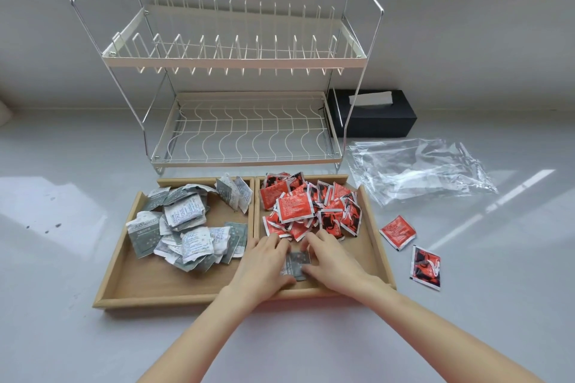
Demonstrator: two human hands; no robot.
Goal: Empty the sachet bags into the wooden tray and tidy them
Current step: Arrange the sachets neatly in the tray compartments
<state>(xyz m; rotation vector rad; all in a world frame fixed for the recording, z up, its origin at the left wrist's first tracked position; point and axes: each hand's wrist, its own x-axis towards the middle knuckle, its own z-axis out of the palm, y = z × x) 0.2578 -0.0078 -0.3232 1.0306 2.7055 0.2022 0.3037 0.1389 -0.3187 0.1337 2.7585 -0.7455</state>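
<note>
Both hands, left hand (264,261) and right hand (329,258), lie flat, fingers spread, on grey sachets (295,264) stranded in the wooden tray (199,298)'s right compartment, near the red sachets (311,208). A careless sweep could mix colours or push more red ones onto the worktop (62,336), where two red strays (398,232) lie.
</note>
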